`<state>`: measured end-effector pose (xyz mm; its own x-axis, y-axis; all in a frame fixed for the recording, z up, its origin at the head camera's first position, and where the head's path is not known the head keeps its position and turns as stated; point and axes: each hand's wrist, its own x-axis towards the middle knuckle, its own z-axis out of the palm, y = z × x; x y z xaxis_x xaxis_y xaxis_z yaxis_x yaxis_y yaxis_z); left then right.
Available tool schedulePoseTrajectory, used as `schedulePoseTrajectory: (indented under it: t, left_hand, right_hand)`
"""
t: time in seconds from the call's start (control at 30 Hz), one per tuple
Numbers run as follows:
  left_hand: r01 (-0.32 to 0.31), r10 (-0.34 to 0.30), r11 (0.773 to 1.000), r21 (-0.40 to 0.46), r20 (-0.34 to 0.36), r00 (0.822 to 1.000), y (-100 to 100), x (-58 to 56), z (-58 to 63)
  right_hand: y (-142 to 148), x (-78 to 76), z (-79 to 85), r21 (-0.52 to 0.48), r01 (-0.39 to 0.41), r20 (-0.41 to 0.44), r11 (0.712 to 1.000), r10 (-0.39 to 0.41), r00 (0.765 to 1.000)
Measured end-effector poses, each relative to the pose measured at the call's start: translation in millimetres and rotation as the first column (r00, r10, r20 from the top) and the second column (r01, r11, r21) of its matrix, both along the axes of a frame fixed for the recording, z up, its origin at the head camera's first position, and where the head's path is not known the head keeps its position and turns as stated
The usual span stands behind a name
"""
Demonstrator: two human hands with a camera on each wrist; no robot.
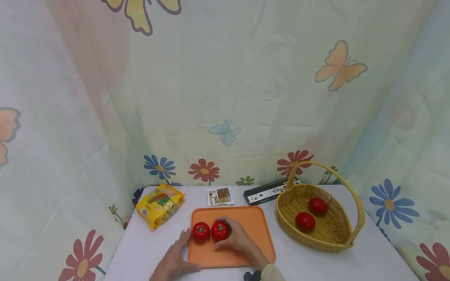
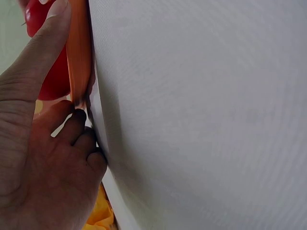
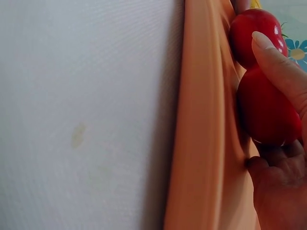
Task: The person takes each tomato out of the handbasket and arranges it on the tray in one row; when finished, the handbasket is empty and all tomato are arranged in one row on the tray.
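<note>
Two shiny red tomatoes with small green tops are side by side on an orange tray (image 1: 246, 218). My right hand (image 1: 237, 236) holds the right tomato (image 1: 218, 231), thumb on the near side and fingers curled round its far and right sides. The left tomato (image 1: 200, 233) sits close against it, near the tray's left edge. My left hand (image 1: 175, 257) is at the tray's front left corner, its fingers along the left edge and its thumb stretched out along the front. In the left wrist view that thumb (image 2: 41, 52) passes in front of the tomatoes; nothing is gripped there.
A yellow wicker basket (image 1: 295, 235) with a tall handle stands at right, holding two red round fruits (image 1: 305, 222). A yellow corn packet (image 1: 159, 205) lies at left. Behind the tray are a small white-and-brown packet (image 1: 220, 196) and a black pasta box (image 1: 265, 192).
</note>
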<state>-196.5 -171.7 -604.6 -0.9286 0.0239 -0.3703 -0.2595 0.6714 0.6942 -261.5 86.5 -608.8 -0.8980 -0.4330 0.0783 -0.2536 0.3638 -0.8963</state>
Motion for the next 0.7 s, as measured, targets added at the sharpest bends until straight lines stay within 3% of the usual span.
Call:
schedulePoseTrajectory:
  t: [0.5,0.7]
  left_hand:
    - [0.006,-0.006,1.000,-0.010,-0.015,1.000,0.0,-0.2,1.2]
    - [0.000,0.000,1.000,-0.005,-0.014,1.000,0.9,0.4,0.8]
  right_hand:
    - [4.3,-3.1,1.3,-0.017,-0.023,0.016,1.000,0.023,1.000]
    - [11.4,-1.7,9.4,-0.029,-0.036,0.039,0.999,0.037,0.999]
